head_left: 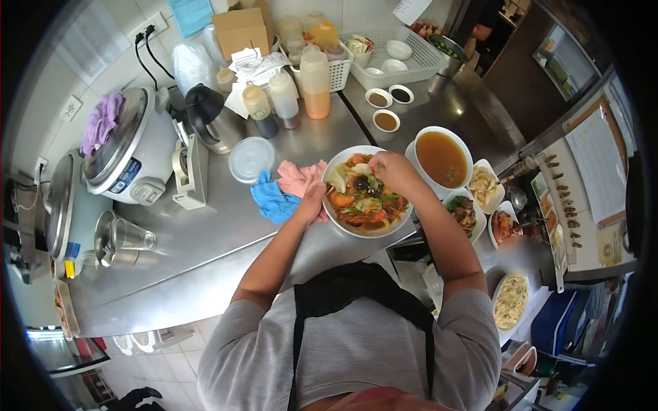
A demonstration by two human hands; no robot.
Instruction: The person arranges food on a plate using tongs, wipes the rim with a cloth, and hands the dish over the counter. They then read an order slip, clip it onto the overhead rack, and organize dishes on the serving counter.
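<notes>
A large white bowl [334,222] of cooked food with shrimp, greens and a dark round mushroom-like piece stands on the steel counter in front of me. My left hand [314,203] grips its left rim, beside a pink cloth [300,177] and a blue cloth [273,197]. Over the upper right of the food, my right hand [395,170] has its fingers pinched together; what they hold, if anything, is hidden. Just right of that hand stands a white bowl of brown soup [442,159].
Squeeze bottles [315,82] and a white basket [418,68] line the back. Sauce dishes [386,121] sit behind the soup. Rice cooker [130,154], kettle [214,120] and clear lid [251,160] are left; filled dishes [484,188] and a noodle-like dish [511,301] are right.
</notes>
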